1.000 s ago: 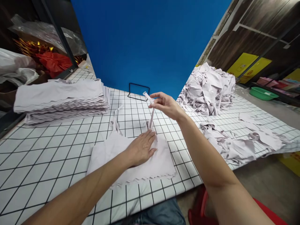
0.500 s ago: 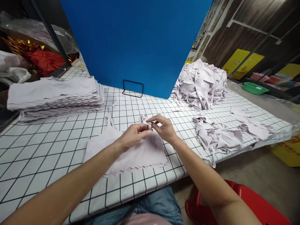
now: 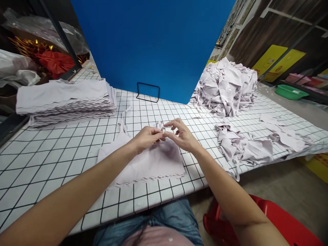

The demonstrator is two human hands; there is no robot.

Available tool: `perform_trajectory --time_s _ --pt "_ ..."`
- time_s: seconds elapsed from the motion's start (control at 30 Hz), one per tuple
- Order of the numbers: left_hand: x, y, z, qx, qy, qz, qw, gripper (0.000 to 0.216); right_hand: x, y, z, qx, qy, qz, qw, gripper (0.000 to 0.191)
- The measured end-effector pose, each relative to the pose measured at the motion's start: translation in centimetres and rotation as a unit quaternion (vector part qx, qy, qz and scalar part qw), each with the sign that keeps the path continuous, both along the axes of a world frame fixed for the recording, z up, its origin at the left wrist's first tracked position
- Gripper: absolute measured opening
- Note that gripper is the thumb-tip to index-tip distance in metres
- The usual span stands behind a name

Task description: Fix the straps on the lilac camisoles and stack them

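A pale lilac camisole top [image 3: 151,164] lies flat on the white grid-patterned table [image 3: 51,160] in front of me. Its right strap [image 3: 161,125] is bunched up between my two hands at the top's upper right corner. My left hand [image 3: 146,137] pinches the strap from the left with thumb and fingers closed. My right hand [image 3: 182,136] pinches it from the right, its other fingers slightly raised. The left strap [image 3: 124,123] lies loose on the table, stretched away from me.
A neat stack of folded lilac tops [image 3: 66,102] sits at the back left. A big heap of unfolded tops [image 3: 228,89] is at the back right, with more loose ones [image 3: 246,147] nearer. A black wire stand [image 3: 148,92] stands before the blue wall. A red stool [image 3: 279,218] is by my right side.
My right hand, which held the strap stretched up in the air, came down. My left hand lifted off the top and joined it, and both now pinch the gathered strap.
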State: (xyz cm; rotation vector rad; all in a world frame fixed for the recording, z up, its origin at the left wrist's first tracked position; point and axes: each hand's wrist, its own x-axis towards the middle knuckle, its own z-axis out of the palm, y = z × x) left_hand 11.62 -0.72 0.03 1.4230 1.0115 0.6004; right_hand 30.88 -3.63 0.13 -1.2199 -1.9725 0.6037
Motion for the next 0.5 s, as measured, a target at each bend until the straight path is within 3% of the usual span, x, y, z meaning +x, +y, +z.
perform_trajectory --time_s 0.1,0.2,0.5 --pt "-0.4 0.3 0.6 0.106 0.067 -0.054 0.991 0.020 -0.4 0.7 1.0 0.072 -0.089 0.107 0.988 0.033" --pt "-0.9 0.2 0.8 0.153 0.114 -0.064 0.980 0.022 -0.6 1.7 1.2 0.050 -0.116 0.184 0.975 0.032" --pt "-1.6 -0.9 -1.2 0.097 0.057 0.034 0.993 0.017 -0.3 2.7 -0.6 -0.038 -0.095 0.133 0.986 0.017"
